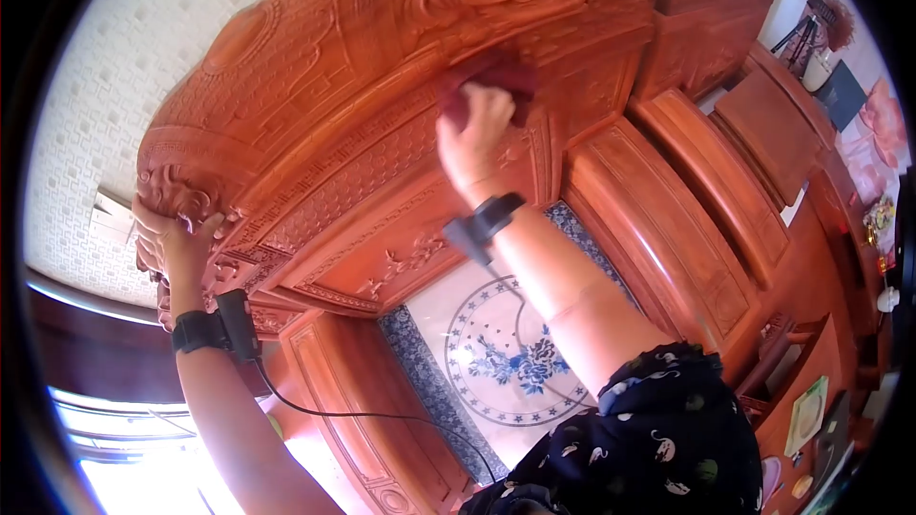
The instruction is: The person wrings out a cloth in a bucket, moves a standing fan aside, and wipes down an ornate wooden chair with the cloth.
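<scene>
Carved reddish-brown wood, the tall backrest (277, 86) of a large piece of furniture, spans the upper view. My right hand (474, 129) presses a dark red cloth (496, 76) against its carved upper band, fingers closed round the cloth. At the far left end, my left hand (176, 234) rests on a carved scroll corner (176, 193), its thumb and fingers spread around the edge. Both wrists wear black straps with small devices, and a cable (353, 414) runs from the left one.
Below lies a blue-and-white floral floor cushion or tile panel (515, 353); I cannot tell which. Wooden seat sections (668, 219) stand to the right. A wooden table with small items (811, 410) is at lower right. Patterned wallpaper (124, 76) covers the wall behind.
</scene>
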The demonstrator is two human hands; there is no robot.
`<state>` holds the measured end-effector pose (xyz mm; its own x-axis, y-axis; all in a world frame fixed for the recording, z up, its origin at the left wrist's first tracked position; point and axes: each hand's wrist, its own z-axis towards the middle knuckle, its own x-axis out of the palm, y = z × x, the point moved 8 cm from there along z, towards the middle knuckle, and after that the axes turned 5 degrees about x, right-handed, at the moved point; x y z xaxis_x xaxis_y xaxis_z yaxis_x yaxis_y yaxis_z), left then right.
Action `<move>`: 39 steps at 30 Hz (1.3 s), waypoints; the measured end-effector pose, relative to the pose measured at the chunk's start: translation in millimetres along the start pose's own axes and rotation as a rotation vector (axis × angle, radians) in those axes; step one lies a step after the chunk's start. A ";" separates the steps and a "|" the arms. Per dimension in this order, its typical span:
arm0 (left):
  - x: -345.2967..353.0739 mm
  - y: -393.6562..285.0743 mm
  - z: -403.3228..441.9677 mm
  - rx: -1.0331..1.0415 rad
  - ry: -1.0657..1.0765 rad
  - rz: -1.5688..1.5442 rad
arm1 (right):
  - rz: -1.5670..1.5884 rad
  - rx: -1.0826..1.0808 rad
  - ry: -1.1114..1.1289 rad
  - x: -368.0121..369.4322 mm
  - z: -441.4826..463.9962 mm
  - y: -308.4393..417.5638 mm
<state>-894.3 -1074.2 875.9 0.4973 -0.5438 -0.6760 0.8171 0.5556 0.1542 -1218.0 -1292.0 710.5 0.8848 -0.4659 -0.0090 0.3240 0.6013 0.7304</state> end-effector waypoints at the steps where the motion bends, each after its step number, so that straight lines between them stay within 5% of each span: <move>1: -1.0 -1.2 -0.1 0.025 -0.016 0.009 | -0.003 0.020 0.053 11.7 -22.9 17.8; 4: -3.1 -4.9 -0.3 -0.005 0.014 -0.011 | -0.186 -0.021 0.716 80.1 -109.3 72.5; 6: -4.0 -5.8 0.3 0.010 0.002 -0.018 | -0.164 -0.194 0.884 110.2 -156.0 107.1; 7: -4.3 -6.0 -1.0 0.027 -0.005 -0.022 | 0.013 -0.319 0.753 122.5 -182.8 119.2; 10: 4.4 6.1 -0.1 0.014 -0.031 -0.011 | 0.082 -0.683 1.265 131.4 -218.1 180.1; 12: 3.8 7.2 0.8 0.005 -0.027 0.019 | 0.219 -0.991 0.674 109.6 -206.0 198.2; 14: 2.5 4.3 0.0 0.000 -0.019 0.037 | 0.355 -0.990 0.647 104.6 -186.3 181.0; 16: 2.7 8.1 1.4 -0.032 -0.014 0.065 | 0.385 -0.731 0.811 103.6 -148.7 144.6; 20: 7.6 11.2 1.6 0.055 -0.033 -0.012 | 0.389 -0.550 0.939 46.2 -63.6 70.7; 24: 4.7 7.3 3.4 0.044 -0.025 0.009 | 0.166 -0.604 0.572 -9.6 -1.6 2.0; 26: 4.0 9.8 3.3 0.032 -0.031 0.002 | -0.221 -0.410 0.573 -11.8 10.2 -54.0; 28: 6.8 17.4 2.5 0.015 -0.047 0.078 | -0.447 0.321 0.624 -18.9 25.9 -135.1; 30: 4.3 11.2 2.7 0.055 -0.066 0.091 | -0.023 0.139 0.002 -44.3 37.5 -121.7; 36: -1.3 0.2 -0.4 0.063 -0.051 -0.043 | -0.144 -0.078 0.189 15.6 -27.3 -1.1; 39: -0.8 1.2 -1.1 0.007 -0.028 -0.017 | -0.274 -0.156 0.541 51.0 -91.0 50.1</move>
<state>-894.0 -1072.4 875.8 0.4917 -0.5705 -0.6579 0.8273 0.5418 0.1484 -1126.1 -1226.6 684.5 0.7938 -0.2469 -0.5558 0.5720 0.6134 0.5445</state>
